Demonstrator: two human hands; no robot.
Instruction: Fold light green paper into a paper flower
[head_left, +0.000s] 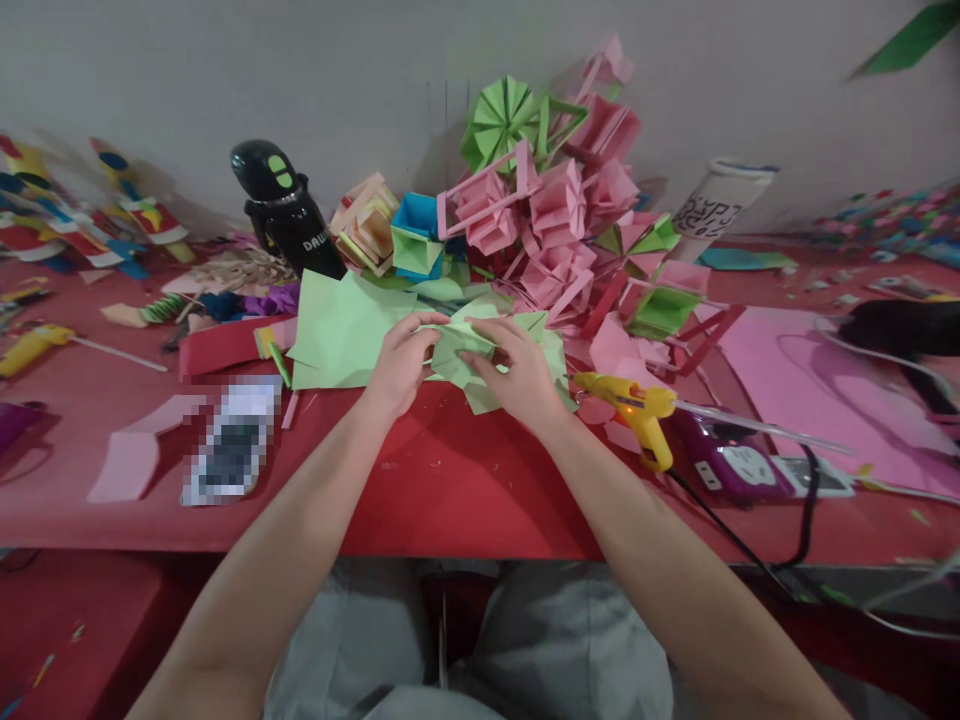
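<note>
My left hand and my right hand meet over a folded piece of light green paper on the red table. Both hands pinch the folded piece from either side, fingers curled on its edges. Flat light green sheets lie just left of my left hand. Behind the hands rises a heap of folded pink and green paper shapes.
A yellow glue gun lies right of my right hand, beside a purple power strip with cables. A black bottle stands at the back left. A blurred-out phone, pink paper scraps and a large pink sheet lie around.
</note>
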